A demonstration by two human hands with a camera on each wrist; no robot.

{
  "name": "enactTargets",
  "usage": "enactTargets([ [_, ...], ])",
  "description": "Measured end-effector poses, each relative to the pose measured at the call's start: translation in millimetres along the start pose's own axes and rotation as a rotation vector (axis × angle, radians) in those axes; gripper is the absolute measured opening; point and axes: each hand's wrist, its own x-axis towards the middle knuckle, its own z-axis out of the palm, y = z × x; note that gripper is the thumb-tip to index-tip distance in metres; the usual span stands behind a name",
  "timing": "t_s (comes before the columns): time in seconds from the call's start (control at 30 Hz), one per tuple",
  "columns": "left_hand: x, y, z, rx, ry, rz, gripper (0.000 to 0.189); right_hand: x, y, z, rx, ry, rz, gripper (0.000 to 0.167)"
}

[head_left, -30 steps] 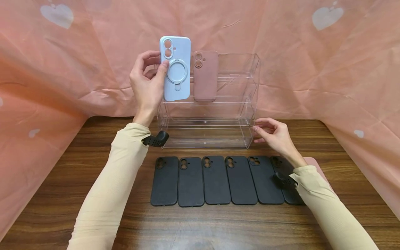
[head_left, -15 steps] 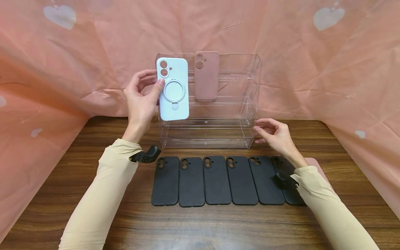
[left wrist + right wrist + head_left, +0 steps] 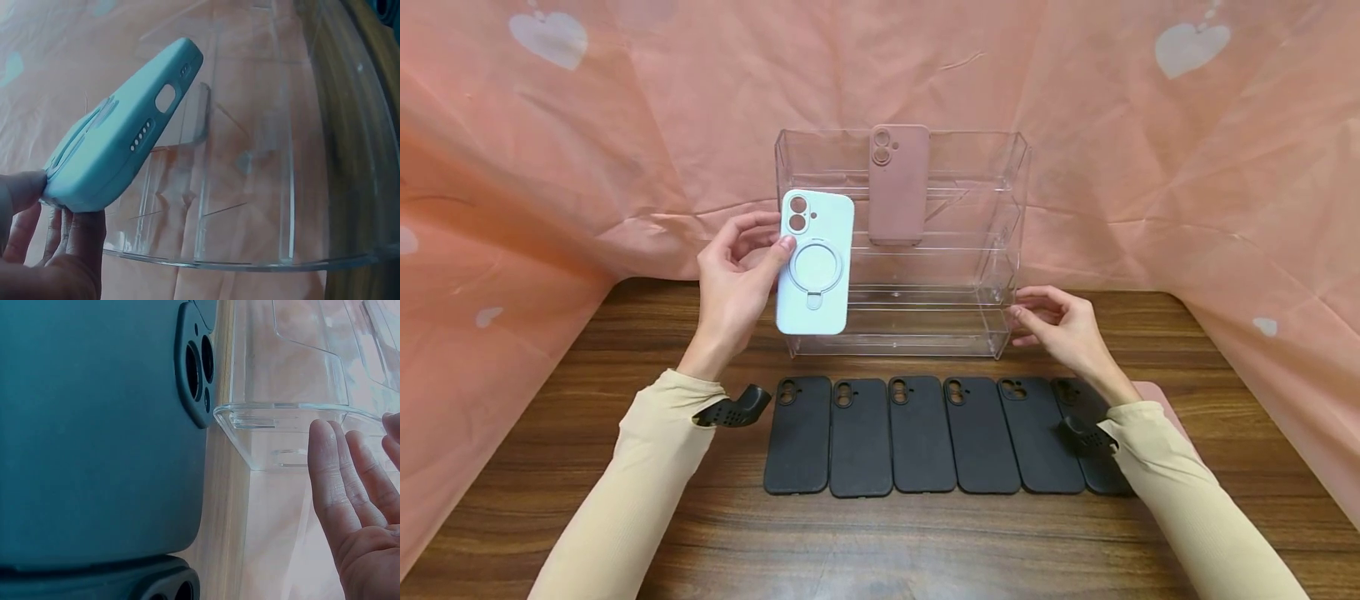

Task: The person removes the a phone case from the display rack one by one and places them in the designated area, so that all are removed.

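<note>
My left hand (image 3: 733, 275) pinches a pale blue phone case (image 3: 815, 321) by its left edge, thumb on the back face and fingers behind. The case is upright, has a ring stand and two camera holes, and overlaps the left part of a clear acrylic tiered rack (image 3: 940, 343). In the left wrist view, the bottom end of the blue case (image 3: 128, 140) shows its port and speaker holes. A pink phone case (image 3: 898, 192) stands in an upper tier of the rack. My right hand (image 3: 1060, 325) has relaxed, nearly straight fingers right at the rack's lower right side.
A row of several black phone cases (image 3: 922, 442) lies on the wooden table (image 3: 880, 542) before the rack. Another pink case (image 3: 1157, 396) is partly hidden under the right forearm. Pink cloth (image 3: 1112, 125) with white hearts surrounds the table at the back and sides.
My left hand has lowered the blue phone case from the rack's top to in front of its lower left tiers. The right hand has stayed at the rack's right side.
</note>
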Motion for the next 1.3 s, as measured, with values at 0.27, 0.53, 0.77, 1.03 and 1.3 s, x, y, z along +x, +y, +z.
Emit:
enactTargets([
  [0.27,-15.3,-4.8,-12.4,0.052,-0.029,-0.045,0.031,0.1,2.8,-1.8,0.006,-0.011,-0.022,0.033],
  [0.53,-26.3,-6.8,-30.3,0.109,-0.067,-0.071,0.036,0.4,2.2,-1.7,0.006,-0.011,-0.023,0.031],
  [0.77,-37.7,-13.9,-48.6,0.128,-0.062,-0.108,0.035,0.4,1.1,-1.1,0.011,-0.009,-0.006,0.031],
  [1.03,-45.5,-17.1,-66.6,0.144,-0.036,-0.152,0.035,-0.8,0.0,-1.0,-0.007,-0.001,0.001,0.031],
  [1.3,-53.8,-22.6,-86.3,0.204,-0.022,-0.204,0.034,0.1,0.5,-1.4,0.008,-0.018,-0.008,0.032],
])
